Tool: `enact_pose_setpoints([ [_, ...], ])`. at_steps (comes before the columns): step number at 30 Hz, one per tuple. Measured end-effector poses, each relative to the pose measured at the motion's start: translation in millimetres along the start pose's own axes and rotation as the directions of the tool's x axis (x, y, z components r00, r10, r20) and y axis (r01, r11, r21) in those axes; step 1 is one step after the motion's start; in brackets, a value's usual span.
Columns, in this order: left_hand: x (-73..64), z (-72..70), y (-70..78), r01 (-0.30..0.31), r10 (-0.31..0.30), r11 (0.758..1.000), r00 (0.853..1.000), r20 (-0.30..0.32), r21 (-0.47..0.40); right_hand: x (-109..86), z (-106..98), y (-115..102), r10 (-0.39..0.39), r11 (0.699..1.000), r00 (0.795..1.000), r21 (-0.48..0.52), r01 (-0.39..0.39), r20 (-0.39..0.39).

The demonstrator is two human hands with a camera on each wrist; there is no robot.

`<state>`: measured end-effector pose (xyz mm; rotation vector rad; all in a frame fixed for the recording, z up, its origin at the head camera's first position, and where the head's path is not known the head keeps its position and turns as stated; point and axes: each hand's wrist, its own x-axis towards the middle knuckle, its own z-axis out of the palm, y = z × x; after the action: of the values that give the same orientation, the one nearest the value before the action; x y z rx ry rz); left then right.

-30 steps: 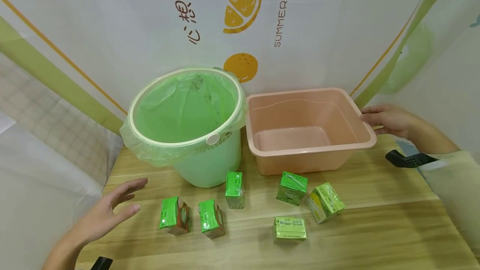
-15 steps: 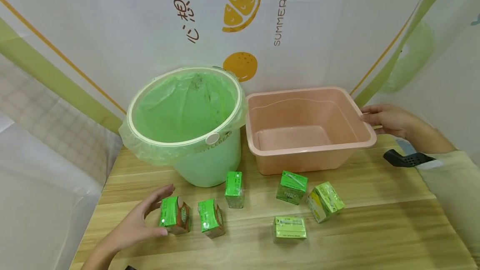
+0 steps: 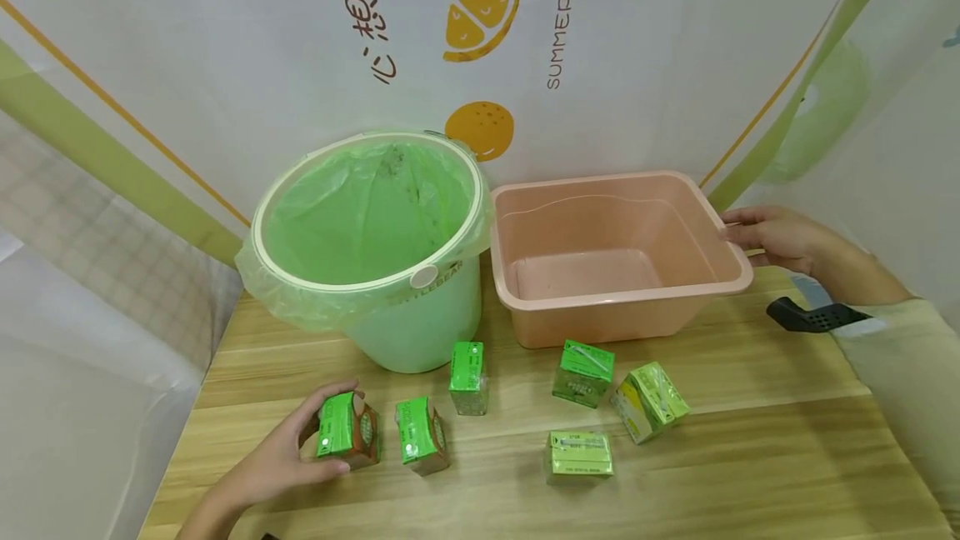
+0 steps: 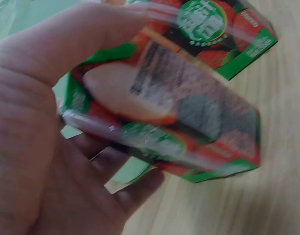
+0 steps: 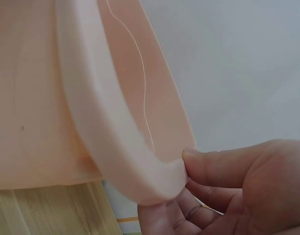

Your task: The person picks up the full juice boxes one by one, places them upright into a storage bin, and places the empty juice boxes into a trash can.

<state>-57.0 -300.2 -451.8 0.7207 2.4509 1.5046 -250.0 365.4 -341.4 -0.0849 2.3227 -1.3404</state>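
In the head view my left hand [image 3: 281,452] is at the lower left, thumb and fingers on either side of a green-topped drink carton [image 3: 347,427]. The left wrist view, somewhat blurred, shows that carton's red-and-green printed sides, with my thumb across one face and fingers behind it. A second such carton [image 3: 422,433] stands just to the right of the held one. On the far right, my right hand [image 3: 783,240] pinches the rim of the pink plastic basin [image 3: 600,327]. In the right wrist view the thumb lies on the basin's rim [image 5: 115,142] and fingers curl beneath.
Left of the basin stands a green bucket [image 3: 420,332] lined with a thin bag. Another green-topped carton [image 3: 468,377] is in front of it. Before the basin are a green carton [image 3: 583,373] and two yellow-green ones, one tilted [image 3: 649,402] and one nearer [image 3: 579,454].
My left hand has moved right from beside the cartons, and its thumb and fingers have closed round the leftmost one. The right hand has stayed on the basin's rim.
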Motion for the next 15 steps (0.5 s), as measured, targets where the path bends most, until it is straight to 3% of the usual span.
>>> enact_pose_setpoints([
  [4,-2.5,-7.8,0.5,-0.017,0.016,1.0,0.999,0.036,0.019,0.0,0.3,0.0,0.002,1.0,1.0,0.005,-0.002,-0.003],
  [11,1.2,-9.4,-2.6,0.004,-0.005,0.996,1.0,0.017,0.086,1.1,-1.6,0.8,-0.001,1.0,1.0,0.003,0.001,0.0],
  [15,6.5,-7.7,-9.2,-0.017,0.017,1.0,0.999,0.028,0.004,1.6,-0.8,1.1,0.001,1.0,1.0,0.006,-0.001,-0.005],
])
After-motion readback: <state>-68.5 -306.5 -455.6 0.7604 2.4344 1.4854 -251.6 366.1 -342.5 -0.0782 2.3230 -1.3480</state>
